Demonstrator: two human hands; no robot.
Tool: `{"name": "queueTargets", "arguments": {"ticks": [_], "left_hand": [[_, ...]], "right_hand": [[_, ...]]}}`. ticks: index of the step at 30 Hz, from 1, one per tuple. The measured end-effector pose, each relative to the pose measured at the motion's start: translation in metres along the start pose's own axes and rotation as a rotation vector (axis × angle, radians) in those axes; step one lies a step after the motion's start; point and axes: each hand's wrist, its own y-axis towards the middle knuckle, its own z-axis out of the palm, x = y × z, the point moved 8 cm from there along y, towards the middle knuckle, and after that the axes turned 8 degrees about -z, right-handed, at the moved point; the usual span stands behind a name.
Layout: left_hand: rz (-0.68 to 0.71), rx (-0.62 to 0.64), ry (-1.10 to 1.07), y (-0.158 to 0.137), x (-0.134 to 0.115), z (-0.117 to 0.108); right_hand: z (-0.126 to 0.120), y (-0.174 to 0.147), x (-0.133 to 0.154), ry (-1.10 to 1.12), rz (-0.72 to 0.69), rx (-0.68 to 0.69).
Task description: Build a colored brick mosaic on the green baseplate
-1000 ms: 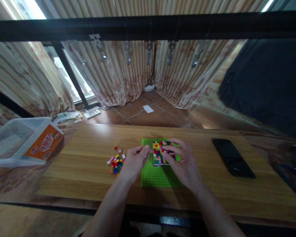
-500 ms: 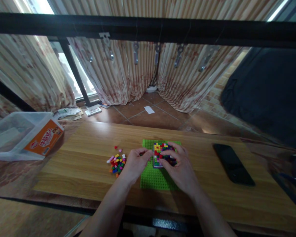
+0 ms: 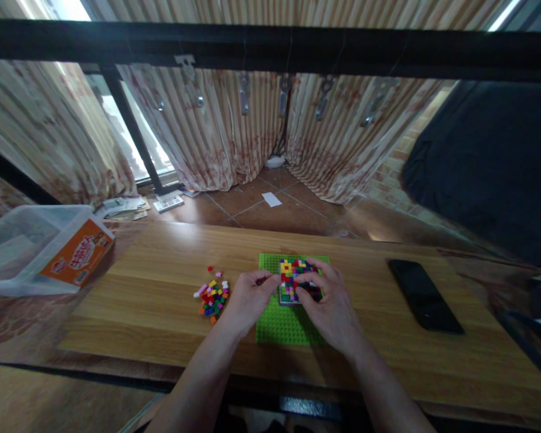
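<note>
A low block of many-coloured toy bricks (image 3: pixel 287 282) stands on a green studded baseplate (image 3: pixel 275 331). My left hand (image 3: pixel 252 297) is at the block's left edge, thumb and forefinger pinched together. Something small and dark reddish shows between those fingers, too small to make out. Over the block's right part lies my right hand (image 3: pixel 329 300), its fingers curled onto the top and the thumb at the near side. The hand hides much of that side. Left of my left hand lies a pile of small loose bricks (image 3: pixel 214 297) in mixed colours.
A black phone (image 3: pixel 426 296) lies on the right of the wooden table (image 3: pixel 139 300). At the far left stands a clear plastic box (image 3: pixel 24 240) with an orange label. A dark metal bar (image 3: pixel 270 48) crosses above, with clips hanging in front of curtains.
My right thumb and fingertips have shifted slightly on the block, and the red brick near them is less visible. My left hand keeps its pinch. The view has moved slightly.
</note>
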Motion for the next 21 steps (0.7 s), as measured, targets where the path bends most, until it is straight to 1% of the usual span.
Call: {"name": "queueTargets", "arguments": {"ticks": [5, 17, 21], "left_hand": [[-0.015, 0.004, -0.008, 0.0015, 0.0026, 0.0005], [0.000, 0.007, 0.000, 0.0028, 0.0041, -0.0004], [-0.012, -0.014, -0.002, 0.0024, 0.0042, -0.0012]], "right_hand": [[0.0005, 0.0000, -0.0004, 0.003, 0.005, 0.006], [-0.0029, 0.0019, -0.0021, 0.042, 0.008, -0.078], [-0.0036, 0.0039, 0.0007, 0.052, -0.005, -0.082]]}}
